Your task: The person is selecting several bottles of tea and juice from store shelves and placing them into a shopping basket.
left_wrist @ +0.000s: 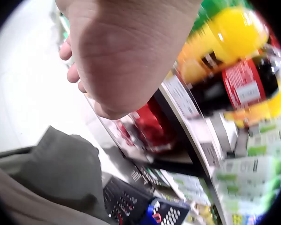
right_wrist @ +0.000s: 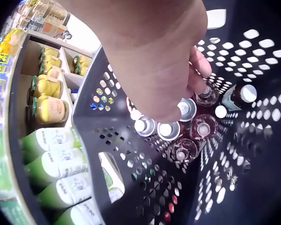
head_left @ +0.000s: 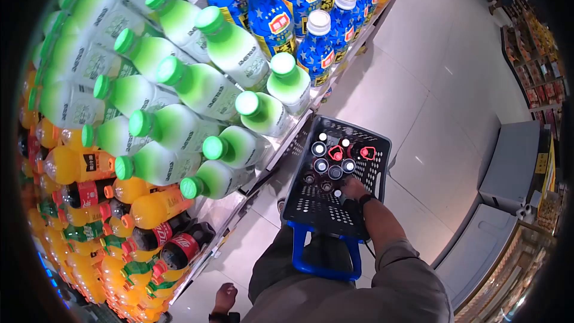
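My right hand point(head_left: 354, 190) reaches down into a dark grey shopping basket point(head_left: 384, 155) with a blue handle point(head_left: 326, 270). Several dark bottles point(head_left: 335, 172) with pale caps stand upright in it, and two red loop-shaped pieces point(head_left: 368, 153) show among them. In the right wrist view, the fingers point(right_wrist: 200, 65) bend down close by the bottle tops. I cannot tell whether they grip one. A bottle with a white cap point(right_wrist: 248, 93) leans against the basket wall beside them. My left hand point(head_left: 225, 298) hangs low beside my leg, fingers loosely curled, holding nothing.
On the left, a display holds green-capped white bottles point(head_left: 203, 90), blue starred bottles point(head_left: 269, 18), orange drinks point(head_left: 155, 208) and cola bottles point(head_left: 182, 250). Its shelf edge point(head_left: 269, 164) runs beside the basket. Grey cabinets point(head_left: 508, 161) and stocked shelves stand across the tiled floor point(head_left: 430, 107).
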A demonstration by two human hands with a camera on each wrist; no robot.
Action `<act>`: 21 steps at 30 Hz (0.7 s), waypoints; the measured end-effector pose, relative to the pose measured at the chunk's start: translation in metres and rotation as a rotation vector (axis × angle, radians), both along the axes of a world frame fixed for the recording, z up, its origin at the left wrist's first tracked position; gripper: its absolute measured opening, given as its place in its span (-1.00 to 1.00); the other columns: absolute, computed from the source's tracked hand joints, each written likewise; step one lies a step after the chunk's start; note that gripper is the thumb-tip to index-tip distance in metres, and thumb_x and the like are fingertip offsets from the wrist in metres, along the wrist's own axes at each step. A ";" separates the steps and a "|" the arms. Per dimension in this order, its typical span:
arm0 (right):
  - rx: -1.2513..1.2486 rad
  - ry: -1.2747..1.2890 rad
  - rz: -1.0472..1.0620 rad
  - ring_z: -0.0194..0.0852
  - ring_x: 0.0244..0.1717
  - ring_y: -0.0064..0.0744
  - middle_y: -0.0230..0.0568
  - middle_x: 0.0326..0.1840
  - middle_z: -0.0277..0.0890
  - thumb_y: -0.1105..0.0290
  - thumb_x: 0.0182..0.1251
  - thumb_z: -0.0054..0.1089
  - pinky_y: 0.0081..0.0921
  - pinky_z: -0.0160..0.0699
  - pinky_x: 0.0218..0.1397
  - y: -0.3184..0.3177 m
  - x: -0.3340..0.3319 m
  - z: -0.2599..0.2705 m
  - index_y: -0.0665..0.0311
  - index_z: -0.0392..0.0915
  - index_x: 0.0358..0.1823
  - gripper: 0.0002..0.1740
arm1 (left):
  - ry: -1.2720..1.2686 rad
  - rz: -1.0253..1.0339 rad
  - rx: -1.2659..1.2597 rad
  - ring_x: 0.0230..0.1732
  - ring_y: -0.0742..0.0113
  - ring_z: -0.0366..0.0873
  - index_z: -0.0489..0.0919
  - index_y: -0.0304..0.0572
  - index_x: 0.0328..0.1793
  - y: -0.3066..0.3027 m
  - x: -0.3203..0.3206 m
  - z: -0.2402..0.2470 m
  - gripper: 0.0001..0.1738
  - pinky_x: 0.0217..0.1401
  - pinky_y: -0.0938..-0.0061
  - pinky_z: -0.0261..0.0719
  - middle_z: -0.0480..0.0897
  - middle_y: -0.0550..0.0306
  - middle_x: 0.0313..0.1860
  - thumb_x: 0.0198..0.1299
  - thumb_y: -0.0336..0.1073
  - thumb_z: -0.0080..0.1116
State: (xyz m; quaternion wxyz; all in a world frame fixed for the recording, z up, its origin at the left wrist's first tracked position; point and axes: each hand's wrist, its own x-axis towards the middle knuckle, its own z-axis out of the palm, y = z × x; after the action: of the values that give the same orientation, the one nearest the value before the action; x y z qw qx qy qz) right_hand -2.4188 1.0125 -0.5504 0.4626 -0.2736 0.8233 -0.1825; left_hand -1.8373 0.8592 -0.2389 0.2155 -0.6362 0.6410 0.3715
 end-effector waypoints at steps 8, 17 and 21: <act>-0.018 0.125 -0.232 0.40 0.33 0.14 -0.01 0.50 0.23 0.36 -0.02 0.37 -0.07 0.51 0.32 -0.087 -0.080 -0.091 0.05 0.14 0.53 -0.01 | -0.376 0.283 0.335 0.14 0.14 0.57 0.51 -0.27 0.30 0.109 0.046 0.041 -0.46 0.17 0.27 0.53 0.63 -0.05 0.13 0.27 -0.13 0.24; 0.179 0.306 0.238 0.56 0.12 0.08 -0.02 0.14 0.54 0.32 -0.03 0.42 -0.10 0.64 0.10 -0.111 -0.084 -0.123 0.10 0.53 0.14 -0.41 | -0.411 0.412 0.348 0.12 0.14 0.58 0.52 -0.28 0.27 0.118 -0.012 0.040 -0.48 0.16 0.28 0.54 0.64 -0.05 0.11 0.26 -0.14 0.24; 0.205 0.420 0.316 0.62 0.07 -0.03 0.04 0.04 0.61 0.25 -0.01 0.45 -0.18 0.68 0.00 -0.115 -0.077 -0.133 0.13 0.64 -0.05 -0.57 | -0.384 0.447 0.338 0.12 0.14 0.58 0.53 -0.28 0.26 0.135 -0.020 0.049 -0.48 0.16 0.28 0.54 0.64 -0.05 0.11 0.26 -0.14 0.24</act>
State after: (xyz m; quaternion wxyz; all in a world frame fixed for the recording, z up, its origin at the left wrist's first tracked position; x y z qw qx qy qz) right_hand -2.4960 0.8974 -0.6829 0.3300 -0.3821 0.8624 0.0369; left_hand -1.8574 0.9937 -0.1897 0.3479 -0.7746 0.3627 0.3840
